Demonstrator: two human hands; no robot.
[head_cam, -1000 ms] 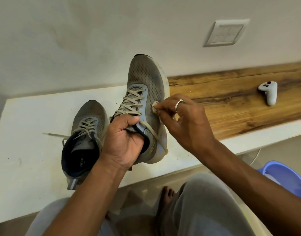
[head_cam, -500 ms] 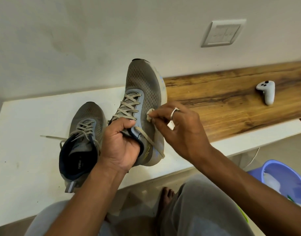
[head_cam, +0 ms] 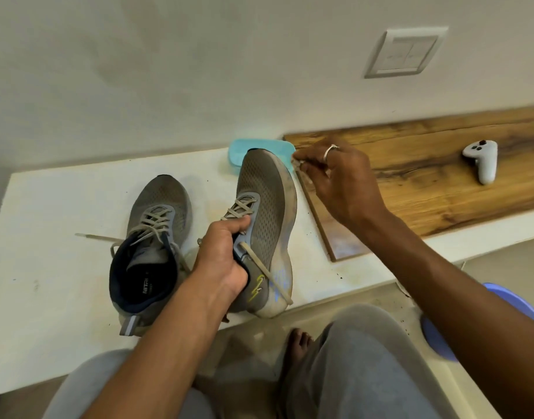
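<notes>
Shoe [head_cam: 265, 207] tilted, heel near table [head_cam: 48, 207] edge, left hand [head_cam: 223, 255] gripping its tongue. Right hand [head_cam: 341, 179] pinches small wad [head_cam: 297, 164] at toe, beside blue dish [head_cam: 238, 149]. Risk: a looser grip likely lets the shoe slide off the edge.

White table [head_cam: 48, 207], grey shoe [head_cam: 152, 237], wooden board [head_cam: 426, 189], blue dish [head_cam: 261, 147]

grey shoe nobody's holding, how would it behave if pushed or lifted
The free grey shoe sits flat on its sole, so it would likely slide, not tip. Its mesh upper probably flexes; the loose lace would likely dangle.
</notes>
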